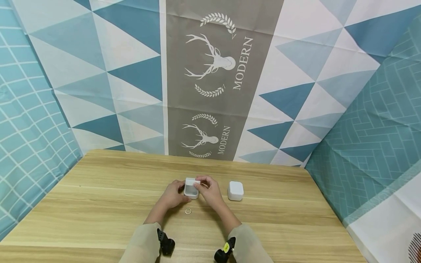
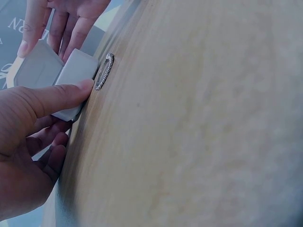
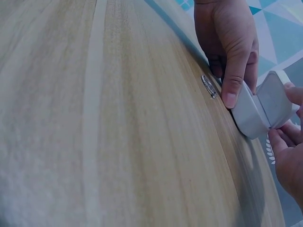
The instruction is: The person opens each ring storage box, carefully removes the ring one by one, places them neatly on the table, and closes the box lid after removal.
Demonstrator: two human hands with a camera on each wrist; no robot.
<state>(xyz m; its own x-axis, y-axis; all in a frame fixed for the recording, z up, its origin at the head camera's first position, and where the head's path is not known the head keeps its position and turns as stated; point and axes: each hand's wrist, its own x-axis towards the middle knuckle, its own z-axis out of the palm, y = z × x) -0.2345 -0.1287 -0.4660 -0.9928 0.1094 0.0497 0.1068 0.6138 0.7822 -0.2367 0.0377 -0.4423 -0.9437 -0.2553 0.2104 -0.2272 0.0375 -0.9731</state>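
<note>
A small white ring box (image 1: 189, 196) stands on the table with its lid (image 3: 273, 97) raised. My left hand (image 1: 172, 196) grips the base (image 2: 80, 68) from the left, its thumb along the front side close to the tabletop. From the right, my right hand (image 1: 211, 193) pinches the raised lid between thumb and fingers. In front of the box lies a ring (image 2: 107, 71) with a sparkling band, apart from both hands. The inside of the box is mostly hidden in the wrist views.
To the right of my right hand sits a second white box (image 1: 235, 190), its lid down. The wooden table (image 1: 98, 204) ends at a patterned backdrop (image 1: 138, 109) behind and patterned cloth on both sides.
</note>
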